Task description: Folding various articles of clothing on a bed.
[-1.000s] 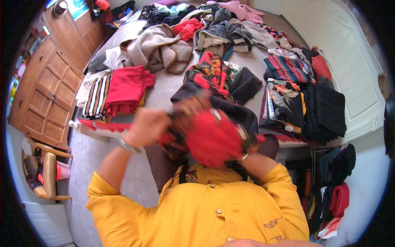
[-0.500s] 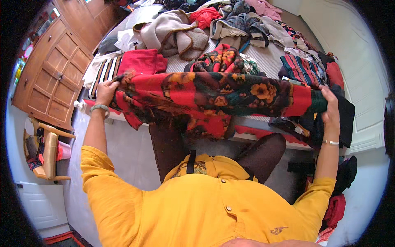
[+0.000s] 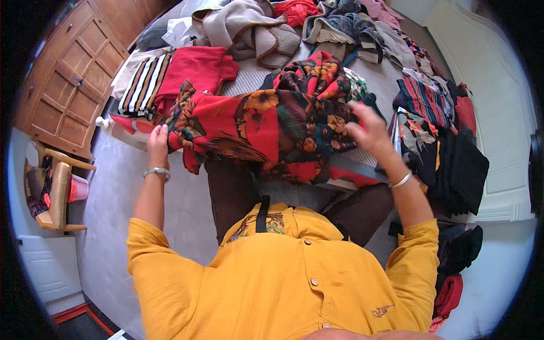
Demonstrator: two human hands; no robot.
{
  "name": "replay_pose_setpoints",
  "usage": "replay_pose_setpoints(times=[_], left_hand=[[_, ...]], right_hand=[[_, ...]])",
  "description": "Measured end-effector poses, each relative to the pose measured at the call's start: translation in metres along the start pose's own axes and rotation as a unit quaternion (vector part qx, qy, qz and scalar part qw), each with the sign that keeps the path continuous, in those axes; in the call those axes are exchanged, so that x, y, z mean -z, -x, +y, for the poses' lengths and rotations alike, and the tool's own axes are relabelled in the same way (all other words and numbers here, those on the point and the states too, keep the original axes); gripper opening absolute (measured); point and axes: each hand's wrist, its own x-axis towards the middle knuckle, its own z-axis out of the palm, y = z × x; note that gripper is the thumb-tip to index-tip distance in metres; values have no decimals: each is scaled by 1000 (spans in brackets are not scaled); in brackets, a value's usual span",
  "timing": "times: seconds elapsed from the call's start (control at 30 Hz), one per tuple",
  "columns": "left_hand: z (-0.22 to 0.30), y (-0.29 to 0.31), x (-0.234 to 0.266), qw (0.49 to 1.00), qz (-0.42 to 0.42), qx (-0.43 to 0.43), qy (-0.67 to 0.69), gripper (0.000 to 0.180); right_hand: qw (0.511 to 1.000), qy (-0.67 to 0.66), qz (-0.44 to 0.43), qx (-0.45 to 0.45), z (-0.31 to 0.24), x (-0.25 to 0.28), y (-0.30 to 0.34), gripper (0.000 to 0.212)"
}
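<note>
A red garment (image 3: 235, 122) with brown and orange flowers and dark green patches lies across the near edge of the bed, its lower part hanging over my knees. At its left end, my left hand (image 3: 158, 141) has its fingers closed on the cloth's edge; the thumb is mostly hidden. Over the folded right end, my right hand (image 3: 371, 131) is slightly blurred, its thumb and fingers apart. Just behind lies a bunched cloth (image 3: 317, 73) in a similar floral print.
Left on the bed are a folded red knit (image 3: 195, 73) and a striped cloth (image 3: 146, 82). A beige, brown-edged blanket (image 3: 243, 34) lies farther back. Black clothes (image 3: 462, 170) hang at the right edge. A wooden cabinet (image 3: 68, 85) and a chair (image 3: 59, 190) stand left.
The garment's right end has been folded inward, making it shorter. My right hand has moved left and its fingers have come apart. My left hand is a little lower and to the right.
</note>
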Motion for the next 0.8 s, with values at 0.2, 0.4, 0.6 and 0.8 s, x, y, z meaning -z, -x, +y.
replay_pose_setpoints(times=[0.2,0.4,0.6,0.8], left_hand=[[-2,77,-11,979,14,161,121,52],[12,86,-26,946,101,-228,-208,64],[104,129,-108,873,-125,-422,-211,62],[81,134,-164,903,-211,-327,-183,57]], right_hand=[[996,12,-93,-15,-31,-55,9,72],[997,51,-52,24,-4,-67,-20,80],[982,-59,-175,-42,0,-67,-24,23],[841,-447,-218,-215,-43,-36,-7,22]])
